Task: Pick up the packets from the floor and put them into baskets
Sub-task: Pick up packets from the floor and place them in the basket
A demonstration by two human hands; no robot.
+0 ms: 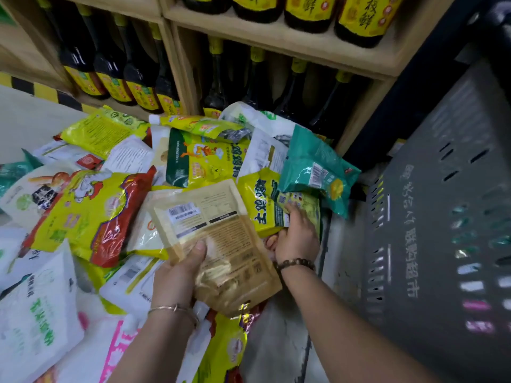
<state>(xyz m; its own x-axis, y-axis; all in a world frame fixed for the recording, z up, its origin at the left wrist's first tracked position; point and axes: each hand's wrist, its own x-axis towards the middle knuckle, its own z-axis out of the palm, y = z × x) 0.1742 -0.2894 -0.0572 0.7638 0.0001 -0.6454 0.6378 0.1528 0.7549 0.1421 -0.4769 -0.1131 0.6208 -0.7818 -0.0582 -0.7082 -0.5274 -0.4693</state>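
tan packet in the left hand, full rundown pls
The tan packet is a flat, glossy kraft-coloured pouch, printed back up: white barcode label, dark bars, fine text. It is held tilted above the pile of packets. The left hand grips its lower edge, thumb on top. The right hand beside it grips a yellow packet.

Packets [91, 217] crowd the floor between shelf [276, 37] and basket [442, 217].

Left grip [177, 275], right grip [297, 236], both curled.
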